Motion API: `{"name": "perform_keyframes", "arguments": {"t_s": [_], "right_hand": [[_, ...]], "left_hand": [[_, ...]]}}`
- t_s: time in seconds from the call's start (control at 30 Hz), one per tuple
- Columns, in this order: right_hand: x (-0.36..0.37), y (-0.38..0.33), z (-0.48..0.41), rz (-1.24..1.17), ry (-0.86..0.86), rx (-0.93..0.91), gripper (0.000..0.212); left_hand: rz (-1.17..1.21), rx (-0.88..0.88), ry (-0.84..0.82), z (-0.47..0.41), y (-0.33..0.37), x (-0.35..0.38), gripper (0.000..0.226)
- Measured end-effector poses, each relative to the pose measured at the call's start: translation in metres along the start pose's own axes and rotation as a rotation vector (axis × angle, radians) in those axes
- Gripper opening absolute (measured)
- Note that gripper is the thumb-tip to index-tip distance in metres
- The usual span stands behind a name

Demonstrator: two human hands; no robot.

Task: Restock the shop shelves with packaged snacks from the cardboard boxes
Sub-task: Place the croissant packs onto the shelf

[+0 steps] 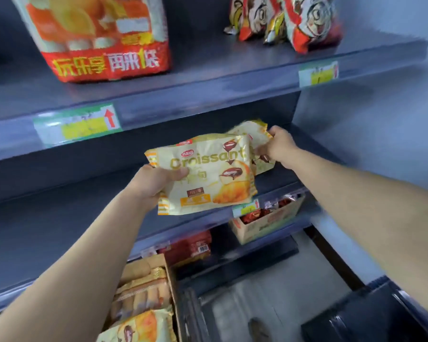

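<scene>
On the middle shelf (pixel 67 218), both hands are placing croissant packs, so the step in hand looks like shelving rather than fetching. The left hand (pixel 153 183) has its fingers (pixel 181 172) clamped on the left edge of the front croissant pack (pixel 208 178), thumb across the printed face, the pack held just above the shelf's front lip. The right hand (pixel 278 146) is closed on the second croissant pack (pixel 255 134), which sits further back on the same shelf, partly hidden behind the first. The front pack faces the camera, print upright though slightly tilted, its long axis running left to right along the shelf. Next, it probably needs lowering and pushing back beside the other. More packs wait in the cardboard box (pixel 168 275) below.
</scene>
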State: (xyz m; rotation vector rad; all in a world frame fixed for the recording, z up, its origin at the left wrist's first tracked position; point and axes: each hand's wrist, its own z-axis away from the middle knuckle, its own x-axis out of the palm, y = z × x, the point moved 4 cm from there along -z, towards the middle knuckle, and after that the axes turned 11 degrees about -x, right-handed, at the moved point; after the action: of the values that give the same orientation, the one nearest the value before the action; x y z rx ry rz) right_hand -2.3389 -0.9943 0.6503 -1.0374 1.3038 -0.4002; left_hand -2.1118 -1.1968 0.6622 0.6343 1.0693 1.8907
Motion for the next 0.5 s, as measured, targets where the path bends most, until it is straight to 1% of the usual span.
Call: {"name": "perform_keyframes", "arguments": {"t_s": [0.07,0.17,0.2,0.23,0.3,0.4,0.5], "right_hand": [[-0.025,0.029,-0.034,-0.052,0.052,0.056,0.050],[-0.055,0.066,-0.081,-0.149,0.120,0.089,0.074],[-0.064,0.078,-0.097,-0.195,0.143,0.097,0.075],[-0.072,0.088,-0.112,-0.223,0.163,0.104,0.069],[-0.085,0.106,-0.139,-0.252,0.198,0.110,0.057],[-0.099,0.128,-0.175,-0.307,0.211,0.096,0.055],[-0.111,0.156,-0.200,-0.354,0.221,0.116,0.055]], "left_hand": [[-0.007,-0.012,-0.019,-0.032,0.013,0.032,0.023],[-0.016,-0.014,-0.036,-0.080,0.029,0.075,0.018],[-0.016,-0.015,-0.046,-0.096,0.034,0.088,0.020],[-0.015,-0.013,-0.055,-0.111,0.039,0.101,0.022],[-0.051,0.007,-0.064,-0.138,0.048,0.126,0.017],[-0.100,0.015,-0.047,-0.171,0.054,0.155,0.007],[-0.124,0.042,-0.079,-0.198,0.055,0.177,0.010]]}}
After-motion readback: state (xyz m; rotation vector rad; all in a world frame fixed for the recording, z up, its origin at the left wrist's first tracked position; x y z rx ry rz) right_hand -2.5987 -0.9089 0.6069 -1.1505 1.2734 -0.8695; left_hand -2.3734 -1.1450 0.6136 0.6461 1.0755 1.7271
